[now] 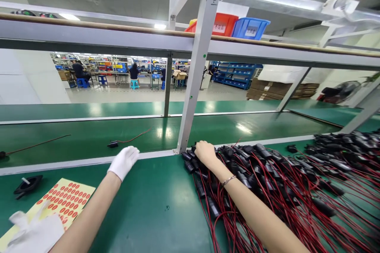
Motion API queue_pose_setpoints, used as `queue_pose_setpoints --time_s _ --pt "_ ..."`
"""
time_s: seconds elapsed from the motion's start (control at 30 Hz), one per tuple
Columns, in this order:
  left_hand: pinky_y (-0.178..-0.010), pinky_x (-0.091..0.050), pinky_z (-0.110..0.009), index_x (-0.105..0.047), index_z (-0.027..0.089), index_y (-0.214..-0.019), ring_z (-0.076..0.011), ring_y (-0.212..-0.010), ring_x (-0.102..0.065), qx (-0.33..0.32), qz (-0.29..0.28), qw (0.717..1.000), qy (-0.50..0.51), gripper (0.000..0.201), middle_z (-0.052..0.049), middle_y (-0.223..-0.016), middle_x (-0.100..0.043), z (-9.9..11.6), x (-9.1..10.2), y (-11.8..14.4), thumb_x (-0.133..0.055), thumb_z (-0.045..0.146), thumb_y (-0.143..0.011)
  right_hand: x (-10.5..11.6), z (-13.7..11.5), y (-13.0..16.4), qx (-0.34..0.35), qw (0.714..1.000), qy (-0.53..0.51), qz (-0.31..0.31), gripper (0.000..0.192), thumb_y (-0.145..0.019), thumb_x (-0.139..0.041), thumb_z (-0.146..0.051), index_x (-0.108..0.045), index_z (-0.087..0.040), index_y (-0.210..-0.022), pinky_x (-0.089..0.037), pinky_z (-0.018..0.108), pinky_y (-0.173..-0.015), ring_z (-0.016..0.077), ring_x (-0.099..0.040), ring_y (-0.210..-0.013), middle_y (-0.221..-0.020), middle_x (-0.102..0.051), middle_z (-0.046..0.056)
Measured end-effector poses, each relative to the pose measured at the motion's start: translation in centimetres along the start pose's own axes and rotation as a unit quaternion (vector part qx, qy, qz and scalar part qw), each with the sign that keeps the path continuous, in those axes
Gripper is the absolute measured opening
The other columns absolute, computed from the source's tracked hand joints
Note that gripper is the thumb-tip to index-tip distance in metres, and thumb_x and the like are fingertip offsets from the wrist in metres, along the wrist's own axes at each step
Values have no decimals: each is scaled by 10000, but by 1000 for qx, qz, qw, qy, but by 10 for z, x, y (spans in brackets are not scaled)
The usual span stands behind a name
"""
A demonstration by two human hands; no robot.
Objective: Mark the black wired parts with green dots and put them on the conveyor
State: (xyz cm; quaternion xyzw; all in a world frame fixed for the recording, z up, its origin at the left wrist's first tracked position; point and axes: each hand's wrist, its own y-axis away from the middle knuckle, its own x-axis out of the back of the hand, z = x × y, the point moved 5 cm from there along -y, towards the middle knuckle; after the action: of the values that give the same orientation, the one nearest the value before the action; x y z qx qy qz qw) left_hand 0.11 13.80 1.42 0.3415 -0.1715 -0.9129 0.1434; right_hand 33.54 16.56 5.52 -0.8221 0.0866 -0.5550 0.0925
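Black plastic connectors on red wires (267,178) lie heaped under and beyond my bare right hand (204,153), whose fingers curl down into the pile's near end; what they clasp I cannot tell. My white-gloved left hand (124,162) hovers loosely open, holding nothing, well apart from the heap, above the green bench mat (154,201).

White glove on left hand (124,161), bare right hand (204,153), thin wrist bracelet (228,180), no sleeves
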Motion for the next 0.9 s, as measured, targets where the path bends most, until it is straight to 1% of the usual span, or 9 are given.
queue_pose_setpoints --time_s 0.13,0.27,0.4,0.5,0.6,0.63,0.7,0.8,0.9 --pt "-821 -557 -340 -687 73 -1034 -201 -865 -701 71 -107 991 -46 183 -157 -1019 -722 -52 -22 59 -526 123 -962 33 -1 12 -27 995 -95 19 247 -985 -624 -343 -644 -173 -1164 -577 406 -843 201 -676 -971 -1169 -672 67" --pt "-874 -528 -364 -730 48 -1052 -241 -917 -708 117 -209 969 -67 221 -198 -1080 -735 -95 -50 114 -639 202 -921 58 -23 66 -1 970 -243 16 298 -998 -556 -431 -662 -160 -934 -547 301 -719 162 -659 -783 -881 -688 18" --pt "-1012 -458 -370 -733 104 -1146 -252 -1123 -646 119 -301 945 -44 431 -167 -1229 -699 -120 -67 158 -704 444 -882 55 -56 144 10 931 -363 -24 449 -950 -502 -607 -627 -184 -865 -427 233 -474 115 -509 -512 -649 -570 -28" --pt "-887 -494 -346 -744 110 -1096 -235 -1014 -651 77 -375 924 4 474 -160 -1152 -713 -123 -71 184 -675 525 -879 40 -75 194 6 905 -422 -59 496 -930 -486 -661 -601 -191 -823 -443 234 -454 116 -477 -464 -565 -499 -48" --pt "-741 -492 -301 -754 107 -1021 -209 -882 -644 42 -373 927 23 440 -141 -1047 -720 -117 -61 201 -689 512 -864 26 -82 222 16 875 -474 -92 462 -931 -526 -626 -595 -195 -779 -494 244 -498 138 -539 -502 -561 -532 -29" --pt "-767 -491 -299 -752 110 -1026 -206 -895 -641 24 -372 928 2 428 -130 -1047 -717 -113 -57 207 -697 500 -858 25 -83 227 37 874 -474 -98 430 -947 -534 -580 -601 -196 -766 -504 240 -513 143 -563 -524 -576 -558 -18" --pt "-880 -478 -319 -733 117 -1053 -217 -966 -636 -25 -370 925 -80 375 -113 -1065 -710 -102 -50 217 -713 432 -849 28 -82 231 119 894 -425 -82 341 -981 -542 -443 -614 -201 -751 -519 230 -551 146 -605 -573 -635 -619 0" --pt "-938 -445 -337 -693 132 -1008 -223 -967 -626 -89 -310 922 -214 313 -73 -1001 -706 -86 -41 223 -766 227 -719 48 -79 235 269 916 -294 34 46 -938 -622 -251 -650 -221 -919 -568 244 -677 170 -683 -732 -835 -709 25" --pt "-890 -434 -314 -656 144 -897 -206 -909 -594 -111 -228 926 -282 353 -36 -921 -679 -81 -34 224 -719 72 -557 72 -77 244 360 892 -208 177 344 -870 -699 -180 -578 -205 -1191 -597 297 -814 212 -710 -913 -1019 -710 80"
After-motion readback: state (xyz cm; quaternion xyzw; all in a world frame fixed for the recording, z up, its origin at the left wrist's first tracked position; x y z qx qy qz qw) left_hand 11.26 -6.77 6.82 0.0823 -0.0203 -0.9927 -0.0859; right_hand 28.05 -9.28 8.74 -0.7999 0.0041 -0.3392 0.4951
